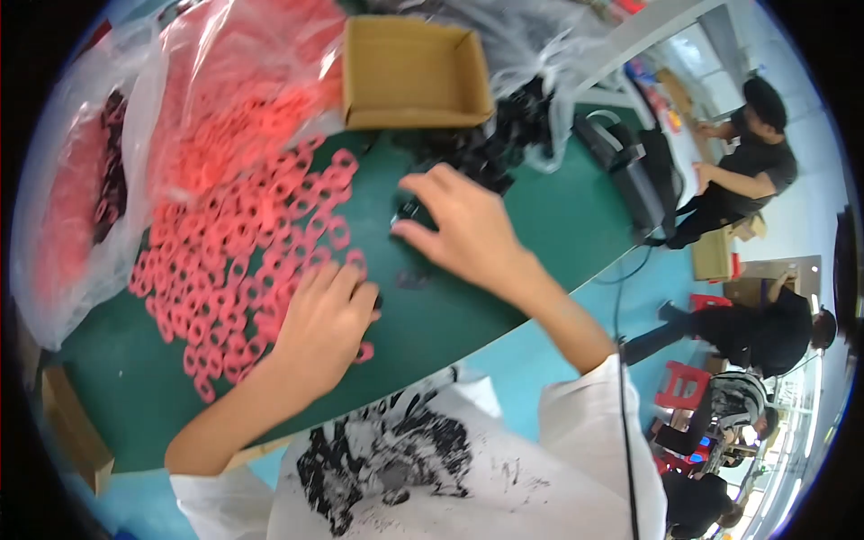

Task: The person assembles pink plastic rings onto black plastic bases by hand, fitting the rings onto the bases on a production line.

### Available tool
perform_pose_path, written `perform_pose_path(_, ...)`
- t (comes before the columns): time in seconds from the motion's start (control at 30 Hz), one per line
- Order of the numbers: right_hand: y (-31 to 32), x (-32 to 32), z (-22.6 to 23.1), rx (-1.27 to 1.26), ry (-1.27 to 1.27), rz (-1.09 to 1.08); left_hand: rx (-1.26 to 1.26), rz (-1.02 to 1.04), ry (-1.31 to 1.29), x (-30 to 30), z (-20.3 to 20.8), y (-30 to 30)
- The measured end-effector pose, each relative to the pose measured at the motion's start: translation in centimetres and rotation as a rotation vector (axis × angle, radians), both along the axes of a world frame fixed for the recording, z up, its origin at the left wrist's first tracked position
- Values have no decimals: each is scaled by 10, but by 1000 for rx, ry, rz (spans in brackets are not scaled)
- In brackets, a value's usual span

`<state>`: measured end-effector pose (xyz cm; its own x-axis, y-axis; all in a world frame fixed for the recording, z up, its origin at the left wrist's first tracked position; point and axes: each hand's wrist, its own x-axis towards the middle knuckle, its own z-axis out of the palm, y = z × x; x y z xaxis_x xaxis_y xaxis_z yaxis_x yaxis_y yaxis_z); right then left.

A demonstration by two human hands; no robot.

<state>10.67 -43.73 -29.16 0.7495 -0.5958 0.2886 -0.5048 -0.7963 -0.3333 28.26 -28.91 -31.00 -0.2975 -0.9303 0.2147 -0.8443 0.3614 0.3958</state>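
Note:
Pink oval rings (220, 243) lie in a wide, loose spread on the green tabletop (450, 328). At the right edge of that spread is my left hand (324, 315), its fingers curled down and close together. A dark bit shows beside its fingertips, but what the fingers hold is hidden. Farther right, my right hand (468, 225) has its thumb and fingers apart around a small shiny black piece (409, 211); firm contact with it does not show. Just beyond that hand lies a heap of black plastic parts (513, 126).
An open cardboard tray (416, 117) stands at the far side. Clear plastic bags (243, 54) with pink pieces cover the far left. A black bag-like item (630, 175) rests at the right. A cardboard piece (76, 427) stands at the near left. Several people are beyond the table.

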Motion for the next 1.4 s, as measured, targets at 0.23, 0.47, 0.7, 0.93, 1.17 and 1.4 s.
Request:
perform_pose_path(0.23, -14, 14, -30, 21, -38, 159, -8, 20, 45, 11, -6, -2)
perform_pose_path(0.47, -5, 5, -29, 90, -144, 204, 671, -56, 1690, 53, 31, -1)
perform_pose_path(0.7, -7, 3, -33, 0, -144, 121, 804, -48, 1665, 45, 25, -6)
perform_pose_path(0.93, 55, -27, 10, 24, -355, 274, -66, -69, 179, 17, -1, -4)
perform_pose_path(1.17, 111, -11, -22, 140, -347, 401, -108, -116, -49, 20, -11, -9)
perform_pose_path(1.4, 117, -6, -44, 102, -307, 392, -50, -112, 33, 19, -11, -9)
